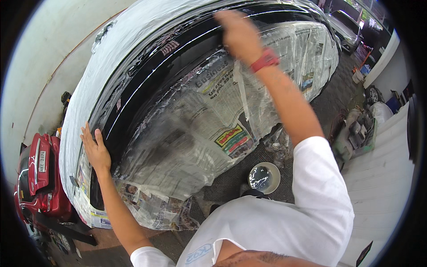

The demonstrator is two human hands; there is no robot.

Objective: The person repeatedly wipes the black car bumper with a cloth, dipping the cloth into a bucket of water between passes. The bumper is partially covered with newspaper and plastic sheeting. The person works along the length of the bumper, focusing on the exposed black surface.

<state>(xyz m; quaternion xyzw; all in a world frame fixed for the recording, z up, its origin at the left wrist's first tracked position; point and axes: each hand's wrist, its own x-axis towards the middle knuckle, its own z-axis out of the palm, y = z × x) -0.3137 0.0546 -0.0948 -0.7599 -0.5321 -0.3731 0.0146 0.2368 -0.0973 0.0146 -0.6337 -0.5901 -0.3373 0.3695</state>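
Note:
A long curved strip of glossy black car panel [147, 73] looks wet and shines between masked areas. Sheets of newspaper [191, 129] cover the near side, and whitish plastic film [82, 95] covers the far side. At the strip's left end my left hand [96, 150] lies open, fingers stretched out, by the edge of the masking. Toward the upper middle, my right hand [239, 38] is over the black strip, smeared by motion. Whether it holds anything I cannot make out. A red watch or band [265, 60] sits on the right wrist.
A pale bucket [264, 178] holding liquid stands on the dark floor near my body. Left of the masked car is a red car [39, 175]; a silver car [344, 29] is at the upper right. A cluttered greenish container [356, 135] stands to the right.

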